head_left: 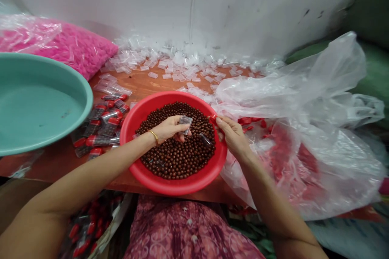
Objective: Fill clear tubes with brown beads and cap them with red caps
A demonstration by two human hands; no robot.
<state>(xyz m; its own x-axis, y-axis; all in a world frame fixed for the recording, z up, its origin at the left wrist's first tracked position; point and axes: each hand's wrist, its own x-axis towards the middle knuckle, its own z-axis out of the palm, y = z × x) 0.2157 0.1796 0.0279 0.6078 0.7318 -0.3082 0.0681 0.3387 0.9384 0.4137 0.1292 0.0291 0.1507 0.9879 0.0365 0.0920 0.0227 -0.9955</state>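
A red basin (170, 188) full of small round brown balls (182, 160) stands in front of me on the table. Above the balls, my left hand (172, 128) pinches a small clear plastic container (185, 124). My right hand (229, 131) is at the basin's right rim, its fingers closed on a small red cap (214, 117). Another clear container (206, 139) lies on the balls. Left of the basin is a pile of filled clear containers with red caps (111, 127).
A teal basin (88, 101) stands at the left, before a clear bag of pink pieces (75, 44). Many loose clear containers (182, 71) lie along the wall. A plastic bag of red pieces (291, 162) spreads at the right. Below the table is a sack of red-capped containers (91, 226).
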